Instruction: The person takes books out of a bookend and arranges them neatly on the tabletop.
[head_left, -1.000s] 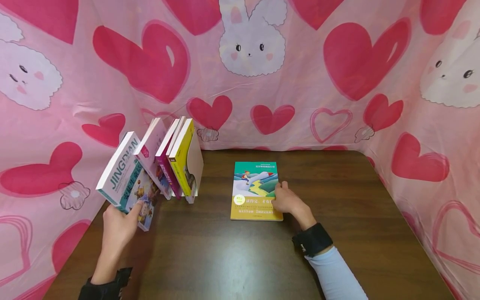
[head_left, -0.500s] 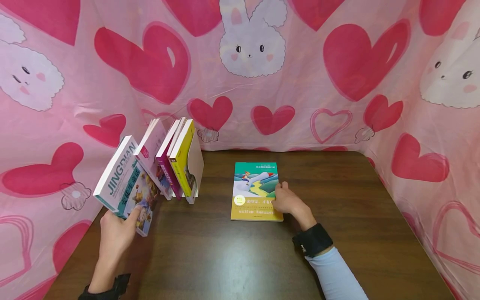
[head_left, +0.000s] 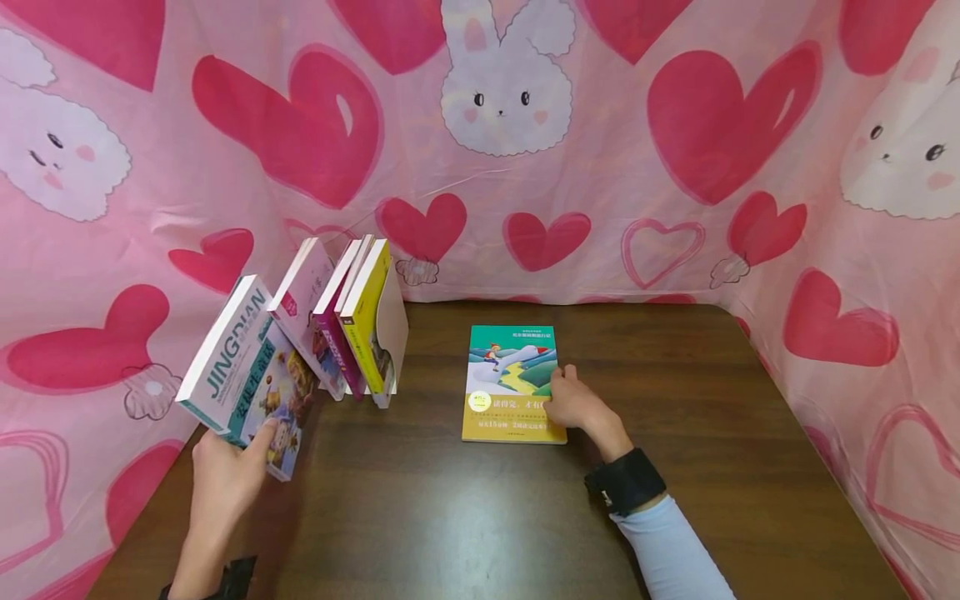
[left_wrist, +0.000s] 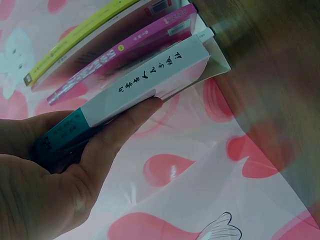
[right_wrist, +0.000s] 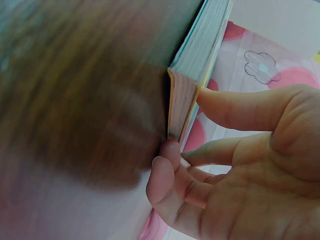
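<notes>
My left hand (head_left: 225, 479) grips a thick white and teal book (head_left: 251, 379) by its near end, thumb on the picture cover. The book is tilted beside the standing row; its printed spine faces the left wrist camera. In that view the thumb lies along one side of it. My right hand (head_left: 583, 410) is at the right edge of a thinner green and yellow book (head_left: 504, 375) lying flat on the table. In the right wrist view, the thumb presses the cover's edge and the curled fingers (right_wrist: 162, 180) meet the lower edge of the pages (right_wrist: 197, 65).
A pale pink book (head_left: 303, 312), a magenta book (head_left: 339, 350) and a yellow book (head_left: 366, 325) stand upright at the left, with a white holder (head_left: 396, 321) at their right side. A pink heart-print cloth (head_left: 600, 183) surrounds the brown wooden table (head_left: 465, 517).
My left hand has drawn the white and teal book toward me and slightly left, away from the standing row. The right hand and the flat book have stayed in place.
</notes>
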